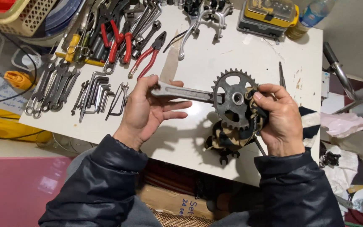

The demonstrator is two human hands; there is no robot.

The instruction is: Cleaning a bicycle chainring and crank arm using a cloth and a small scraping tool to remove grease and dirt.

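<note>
I hold a bicycle crankset above the white table (206,54). Its silver crank arm (181,93) rests in my left hand (145,111), thumb and fingers around the arm's end. The dark toothed chainring (232,99) sits at the right. My right hand (280,120) presses a camouflage-patterned rag (248,128) against the chainring's right side. The rag hangs down below the ring.
Rows of wrenches (53,90) and hex keys (95,94) lie at the table's left. Red-handled pliers (148,59) and other tools lie at the back, beside silver brake parts (200,21), a yellow case (267,14) and a plastic bottle (309,17). A bicycle handlebar (345,82) stands at right.
</note>
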